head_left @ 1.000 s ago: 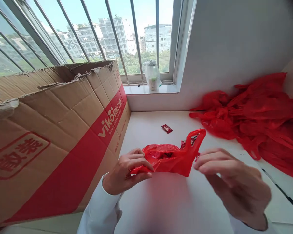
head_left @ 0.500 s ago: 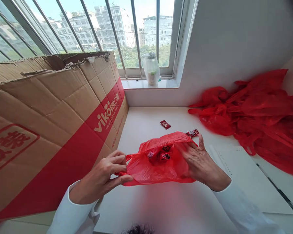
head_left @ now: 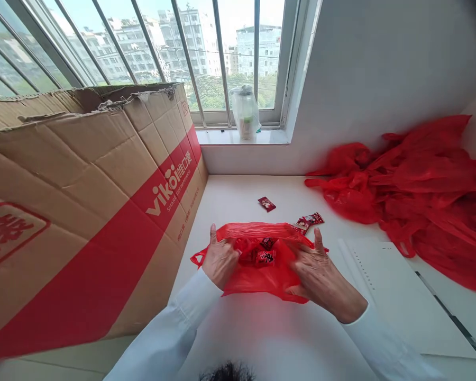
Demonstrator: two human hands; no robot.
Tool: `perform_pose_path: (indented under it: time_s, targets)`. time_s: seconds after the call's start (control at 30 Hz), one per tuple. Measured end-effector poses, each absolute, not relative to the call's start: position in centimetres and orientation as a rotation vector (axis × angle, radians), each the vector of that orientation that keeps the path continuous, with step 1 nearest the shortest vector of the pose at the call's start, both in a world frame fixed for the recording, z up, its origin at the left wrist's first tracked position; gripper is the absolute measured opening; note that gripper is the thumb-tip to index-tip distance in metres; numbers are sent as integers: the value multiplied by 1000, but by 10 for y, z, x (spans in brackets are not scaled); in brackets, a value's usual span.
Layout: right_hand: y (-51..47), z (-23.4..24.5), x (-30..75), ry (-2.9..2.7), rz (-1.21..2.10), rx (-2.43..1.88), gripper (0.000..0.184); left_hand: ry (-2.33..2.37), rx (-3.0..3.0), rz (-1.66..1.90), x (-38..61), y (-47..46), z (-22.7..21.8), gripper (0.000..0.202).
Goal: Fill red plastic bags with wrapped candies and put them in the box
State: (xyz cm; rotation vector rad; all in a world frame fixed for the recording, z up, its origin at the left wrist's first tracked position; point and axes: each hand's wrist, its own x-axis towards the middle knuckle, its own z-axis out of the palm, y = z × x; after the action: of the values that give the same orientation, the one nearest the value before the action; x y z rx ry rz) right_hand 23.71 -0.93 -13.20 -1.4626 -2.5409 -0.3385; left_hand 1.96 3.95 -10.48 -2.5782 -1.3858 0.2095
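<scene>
White worktop [head_left: 238,191] below, we're looking at the red bag [head_left: 254,281] between left hand [head_left: 222,260] and right hand [head_left: 317,271], fingers at its open mouth, grip impossible to tell, and should be spreading its rim evenly, gently.

Red bag [head_left: 254,283], mouth open; packets [head_left: 266,258] inside

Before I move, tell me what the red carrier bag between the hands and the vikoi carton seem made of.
Red carrier bag: thin plastic film, probably polyethylene, slightly glossy; wrinkled, looks partly translucent.
Vikoi carton: likely corrugated cardboard, matte brown, red-printed; creased walls, ragged torn rim.
</scene>
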Motion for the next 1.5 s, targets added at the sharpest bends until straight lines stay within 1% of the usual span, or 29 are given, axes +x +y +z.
perform_pose_path:
  time_s: [0.07,0.17,0.23,0.3,0.37,0.4,0.43,0.5,0.63,0.67,0.73,0.77,0.83,0.9,0.97,1.03,1.13,1.33,1.5]
  targets:
    - [-5,-138,243,-2533,-355,-1524,36,-1448,-2578,251,-6,43,-107,12]
    - [5,-142,249,-2529,-340,-1540,42,-1516,-2600,248,-33,42,-105,24]
    - [13,-143,249,-2509,-312,-1541,43,-1536,-2625,283,-38,41,-102,24]
    - [19,-143,245,-2486,-312,-1561,37,-1537,-2689,291,-34,42,-99,17]
    - [20,-144,239,-2500,-324,-1581,23,-1555,-2766,217,-24,46,-96,9]
    - [19,-144,234,-2519,-324,-1583,16,-1581,-2787,160,-17,48,-95,10]
    - [18,-145,229,-2538,-317,-1583,17,-1614,-2793,109,-10,51,-96,14]
    - [13,-147,218,-2546,-300,-1609,28,-1670,-2785,46,3,56,-101,25]
    - [8,-149,194,-2413,-265,-1786,30,-1737,-2774,144,18,60,-122,63]
    - [8,-150,190,-2376,-255,-1813,34,-1752,-2757,162,18,61,-126,67]
    - [10,-153,183,-2341,-231,-1818,41,-1770,-2744,167,15,64,-130,60]
    - [11,-154,182,-2341,-219,-1809,40,-1779,-2760,146,11,66,-130,53]
    - [12,-158,182,-2356,-198,-1791,32,-1828,-2807,56,0,73,-127,42]
    - [11,-160,185,-2381,-171,-1770,24,-1930,-2784,-131,-12,80,-124,38]
    - [7,-160,191,-2403,-144,-1734,28,-2032,-2695,-336,-21,85,-124,36]
    - [0,-160,197,-2427,-119,-1679,36,-2089,-2622,-480,-25,87,-126,35]
    - [-10,-161,204,-2417,-124,-1636,44,-2108,-2582,-574,-22,84,-128,36]
    - [-15,-165,206,-2366,-170,-1728,47,-2058,-2637,-672,-17,81,-128,41]
    - [-8,-157,200,-2373,-239,-1699,51,-2052,-2619,-700,-21,82,-129,41]
